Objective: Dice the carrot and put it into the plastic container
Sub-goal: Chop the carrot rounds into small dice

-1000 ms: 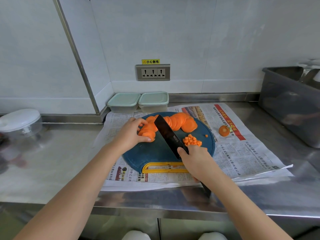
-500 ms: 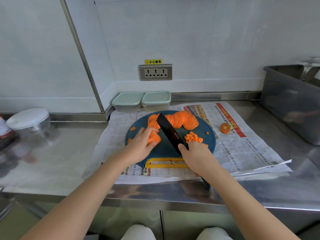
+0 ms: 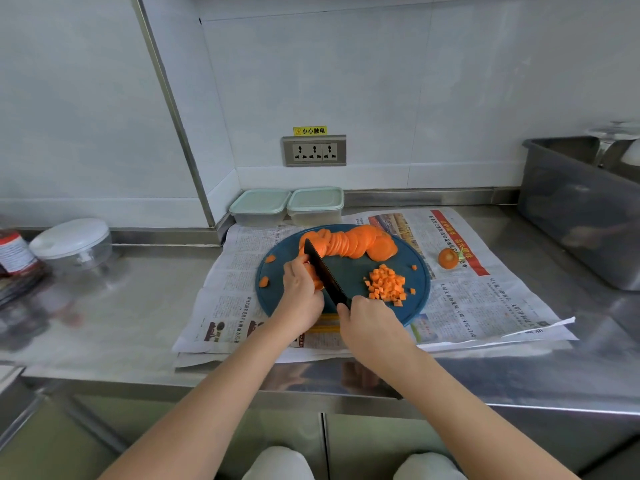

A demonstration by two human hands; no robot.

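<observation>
Both forearms reach in over the near edge of the steel counter (image 3: pixel 121 306). Closest to me, the right hand (image 3: pixel 372 323) is closed round the handle of a black knife (image 3: pixel 327 275) — the handle itself is buried in the fist. The blade runs away from that hand, up and to the left, with its edge down toward the round blue cutting board (image 3: pixel 349 271). A strip of the board's yellow handle (image 3: pixel 325 329) shows between the two wrists.

Just left of the right hand, the left hand (image 3: pixel 301 292) has its fingers curled down over a small stack of carrot slices (image 3: pixel 314 276), holding them on the board right beside the flat of the blade. Two loose carrot bits (image 3: pixel 264 281) lie on the board to the left of that hand.

Just beyond the right hand sits a heap of diced carrot (image 3: pixel 386 284), with a few cubes strayed around it. Farther out, past the knife tip, a fanned row of slices (image 3: pixel 353 242) curves along the far side of the board.

The board rests on a spread newspaper (image 3: pixel 485 299). On it, well to the right of the right hand, lies the carrot end (image 3: pixel 447 258).

Beyond both hands, against the wall, stand two plastic containers (image 3: pixel 260 206) side by side — both with pale green lids on. A wall socket (image 3: pixel 314 151) is above them. Far left of the left hand sits a white-lidded bowl (image 3: pixel 72 239); far right, a steel tub (image 3: pixel 575 209).
</observation>
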